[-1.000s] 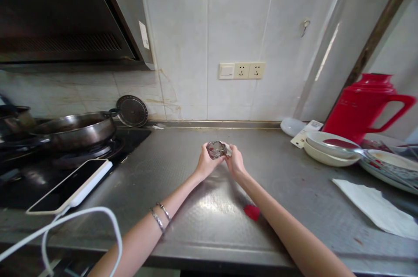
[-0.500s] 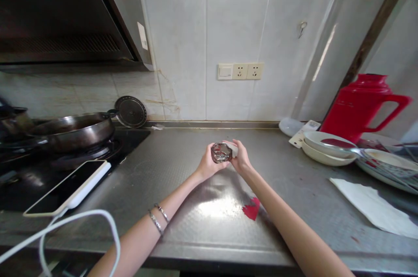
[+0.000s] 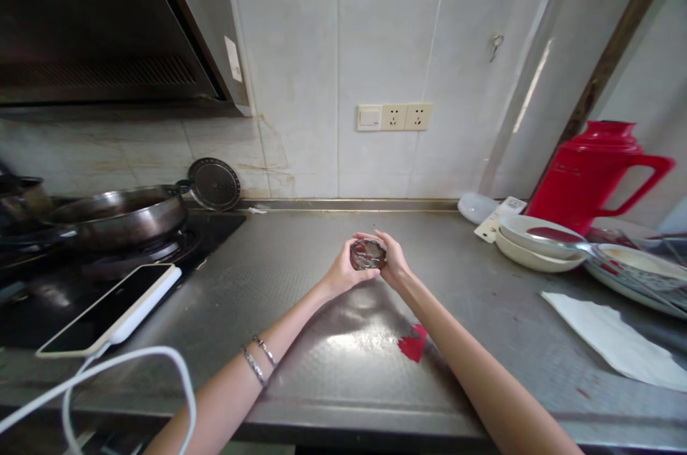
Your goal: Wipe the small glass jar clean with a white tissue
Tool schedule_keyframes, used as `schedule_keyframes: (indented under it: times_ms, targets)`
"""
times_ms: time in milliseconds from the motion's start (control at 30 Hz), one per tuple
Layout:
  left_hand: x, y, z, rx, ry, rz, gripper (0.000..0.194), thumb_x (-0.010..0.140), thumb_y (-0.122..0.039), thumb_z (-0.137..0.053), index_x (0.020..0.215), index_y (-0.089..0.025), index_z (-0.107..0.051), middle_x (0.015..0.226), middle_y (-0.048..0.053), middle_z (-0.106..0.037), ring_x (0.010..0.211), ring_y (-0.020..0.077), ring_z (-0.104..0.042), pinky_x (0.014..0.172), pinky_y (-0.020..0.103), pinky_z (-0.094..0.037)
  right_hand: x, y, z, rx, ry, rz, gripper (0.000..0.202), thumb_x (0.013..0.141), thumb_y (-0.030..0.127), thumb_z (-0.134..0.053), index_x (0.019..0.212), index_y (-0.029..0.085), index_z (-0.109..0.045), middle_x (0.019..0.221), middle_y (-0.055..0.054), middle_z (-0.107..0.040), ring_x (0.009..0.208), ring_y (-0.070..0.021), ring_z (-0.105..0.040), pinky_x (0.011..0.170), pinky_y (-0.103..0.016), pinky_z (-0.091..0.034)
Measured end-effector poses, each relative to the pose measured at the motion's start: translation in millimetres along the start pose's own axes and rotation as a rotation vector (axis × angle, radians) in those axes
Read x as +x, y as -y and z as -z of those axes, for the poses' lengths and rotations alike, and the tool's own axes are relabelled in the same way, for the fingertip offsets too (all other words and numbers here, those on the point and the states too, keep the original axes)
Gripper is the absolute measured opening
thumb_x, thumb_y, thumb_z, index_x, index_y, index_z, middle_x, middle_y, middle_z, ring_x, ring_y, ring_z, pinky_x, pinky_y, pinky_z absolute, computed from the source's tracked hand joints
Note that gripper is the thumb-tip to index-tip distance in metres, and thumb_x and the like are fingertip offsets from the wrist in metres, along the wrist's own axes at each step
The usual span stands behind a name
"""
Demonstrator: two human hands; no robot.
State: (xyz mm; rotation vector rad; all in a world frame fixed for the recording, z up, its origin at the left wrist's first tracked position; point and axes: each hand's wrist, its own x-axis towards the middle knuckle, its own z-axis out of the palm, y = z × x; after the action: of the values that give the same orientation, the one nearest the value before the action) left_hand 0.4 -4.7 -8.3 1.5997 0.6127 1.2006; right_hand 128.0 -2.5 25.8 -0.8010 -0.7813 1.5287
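Observation:
A small clear drinking glass with a patterned, dark-looking rim sits between my two hands above the counter. My left hand wraps around its left side, thumb along the near edge. Against the right and far side, my right hand is closed with its fingers curled over the back. What lies between the right palm and the glass is hidden. A torn red scrap lies on the metal counter beside my right forearm.
At left, a phone with a white cable lies by the stove, which bears a pan. At right are stacked bowls, a red thermos jug and a white paper napkin.
The glass has shifted slightly right and turned a little. My right fingers have moved left over its far side, and the white tissue seen under them before is now out of sight.

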Motion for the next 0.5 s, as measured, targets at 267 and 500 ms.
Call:
schedule_keyframes:
  times_ms: [267,500]
  targets:
    - [-1,-5,-5.5,0.087,-0.134,-0.042,0.074,0.060,-0.028,-0.082,0.120,-0.016,-0.040,0.120,0.014,-0.059,0.112,0.0256,-0.058,0.101,0.043,-0.044,0,-2,-6,0.020,-0.072,0.069,0.026,0.075,0.024,-0.050,0.073,0.015,-0.074,0.076,-0.007,-0.075,0.068,-0.0193,-0.068,0.066,-0.027,-0.054]
    - [-3,-4,-5.6,0.264,-0.245,-0.025,0.076,0.062,-0.029,-0.081,0.122,-0.017,-0.036,0.118,0.014,-0.060,0.109,0.0247,-0.060,0.097,0.042,-0.046,5,-13,-8,0.013,-0.132,0.191,0.022,0.069,0.025,-0.053,0.072,0.017,-0.074,0.074,-0.003,-0.075,0.071,-0.0180,-0.067,0.067,-0.025,-0.053]
